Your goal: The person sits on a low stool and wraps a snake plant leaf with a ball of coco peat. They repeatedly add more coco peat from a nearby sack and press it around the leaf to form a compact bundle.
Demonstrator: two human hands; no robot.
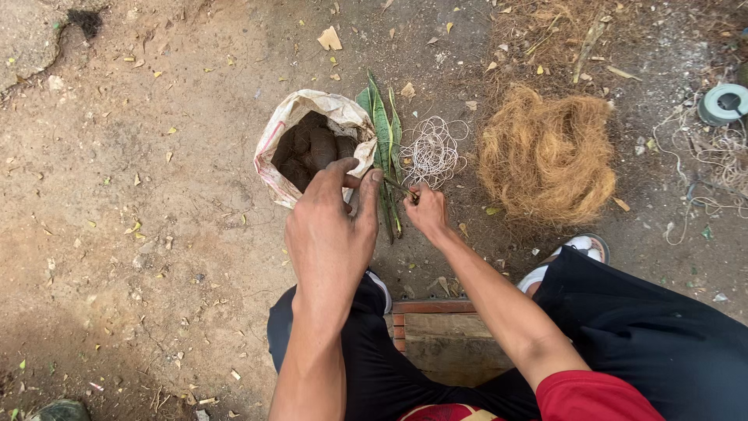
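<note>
1. A white woven sack (336, 117) sits on the bare dirt ground (140, 203), its mouth rolled open; it holds dark brown lumps (312, 148) of something like soil or compost
2. The left hand (331, 234) reaches forward over the near rim of the sack, thumb pointing up toward the lumps and fingers (369, 195) bent and drawn narrow around the lower end of the green leaves; how firmly they grip cannot be told
3. Long green leaves (382, 132) with pale edges lie on the ground just right of the sack, touching its side, tips pointing away from the person
4. The right hand (427, 210) is closed, fingers curled tight on a thin stem or stick (401, 189) that runs toward the left hand at the base of the leaves
5. A loose tangle of thin white string (431, 152) lies just right of the leaves, directly beyond the right hand
6. A mound of brown coconut-like fibre (547, 156) rests on the ground well right of the string
7. A roll of pale tape or cord (723, 103) lies at the far right edge of the view, with more loose string beside it
8. The person sits on a low wooden stool (444, 335), in dark trousers, one white sandal (580, 248) showing near the fibre
</note>
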